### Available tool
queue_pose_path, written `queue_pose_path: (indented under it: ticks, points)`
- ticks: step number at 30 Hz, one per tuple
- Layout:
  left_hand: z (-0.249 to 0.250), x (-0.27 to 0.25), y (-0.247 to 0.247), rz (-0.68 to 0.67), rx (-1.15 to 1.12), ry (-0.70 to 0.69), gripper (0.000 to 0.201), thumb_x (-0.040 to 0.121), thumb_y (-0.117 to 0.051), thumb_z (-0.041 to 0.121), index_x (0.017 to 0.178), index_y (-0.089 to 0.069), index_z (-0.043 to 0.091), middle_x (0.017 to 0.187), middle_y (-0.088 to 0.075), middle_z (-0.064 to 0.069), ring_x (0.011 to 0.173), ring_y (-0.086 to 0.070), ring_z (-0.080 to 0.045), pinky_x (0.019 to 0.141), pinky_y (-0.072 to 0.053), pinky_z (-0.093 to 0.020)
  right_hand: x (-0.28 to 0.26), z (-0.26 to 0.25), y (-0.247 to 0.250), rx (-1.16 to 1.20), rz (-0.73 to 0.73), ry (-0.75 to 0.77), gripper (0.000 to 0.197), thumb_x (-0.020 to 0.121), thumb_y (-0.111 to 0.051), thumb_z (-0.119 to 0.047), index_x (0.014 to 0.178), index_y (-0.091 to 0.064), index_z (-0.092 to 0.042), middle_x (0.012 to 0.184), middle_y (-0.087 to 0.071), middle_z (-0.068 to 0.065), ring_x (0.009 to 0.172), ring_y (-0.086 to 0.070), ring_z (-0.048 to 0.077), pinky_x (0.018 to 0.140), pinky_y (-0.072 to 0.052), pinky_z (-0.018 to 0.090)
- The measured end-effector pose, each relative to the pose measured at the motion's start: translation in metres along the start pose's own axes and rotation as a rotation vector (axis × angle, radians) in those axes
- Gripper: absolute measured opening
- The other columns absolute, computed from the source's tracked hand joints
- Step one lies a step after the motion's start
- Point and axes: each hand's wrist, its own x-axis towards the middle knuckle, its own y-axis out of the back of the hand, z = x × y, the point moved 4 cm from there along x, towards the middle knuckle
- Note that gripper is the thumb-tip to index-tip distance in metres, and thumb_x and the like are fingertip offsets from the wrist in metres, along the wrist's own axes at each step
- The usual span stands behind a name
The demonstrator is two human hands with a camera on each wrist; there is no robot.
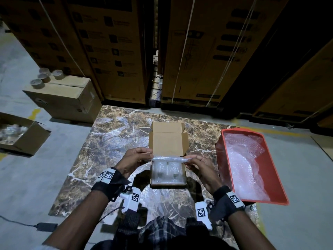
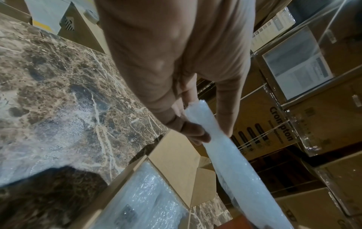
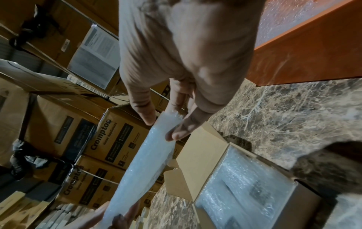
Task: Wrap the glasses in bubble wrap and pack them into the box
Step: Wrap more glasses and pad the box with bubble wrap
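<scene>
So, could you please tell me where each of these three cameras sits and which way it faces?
Head: worn on the head, looking forward and down at the small box on the marble table; both forearms, left hand and right hand show.
Left wrist: looks along the left hand at the bubble-wrap strip it pinches.
Right wrist: looks along the right hand pinching the strip's other end, beside the red tray.
Shared: all three show the strip, the box and the table.
</scene>
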Motion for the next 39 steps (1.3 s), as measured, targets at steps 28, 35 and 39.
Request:
queue_pose_path:
  ticks: [28, 35, 39]
  points:
    - [-0.049, 0.000, 0.063, 0.207, -0.020, 0.196, 0.028, 0.083, -0.069, -0.006, 0.111, -0.071, -0.003, 0.103, -0.070, -0.023, 0.079, -0.066, -0.028, 0.054, -0.056, -0.025, 0.039, 0.073, -0.079, -1.244, -0.157, -0.004, 0.022, 0.085, -0.067, -0.046, 0.081, -0.072, -0.024, 0.091, -0.074, -0.001, 0.089, -0.069, 0.018, 0.077, -0.056, 0.033]
    - [-0.053, -0.021, 0.068, 0.268, -0.049, 0.175, 0.024, 0.083, -0.070, -0.007, 0.106, -0.074, -0.002, 0.105, -0.073, -0.025, 0.084, -0.067, -0.030, 0.061, -0.057, -0.028, 0.045, 0.102, -0.135, -1.776, -0.248, 0.154, 0.039, 0.096, -0.062, -0.044, 0.109, -0.067, -0.008, 0.111, -0.066, 0.014, 0.102, -0.066, 0.034, 0.079, -0.051, 0.038]
    - [-0.059, -0.031, 0.065, 0.271, -0.048, 0.188, 0.015, 0.082, -0.071, -0.008, 0.090, -0.077, 0.004, 0.087, -0.075, -0.016, 0.069, -0.070, -0.022, 0.058, -0.057, -0.024, 0.046, 0.101, -0.132, -1.802, -0.253, 0.165, 0.021, 0.092, -0.065, -0.026, 0.098, -0.069, -0.007, 0.104, -0.069, 0.014, 0.094, -0.068, 0.033, 0.075, -0.050, 0.035]
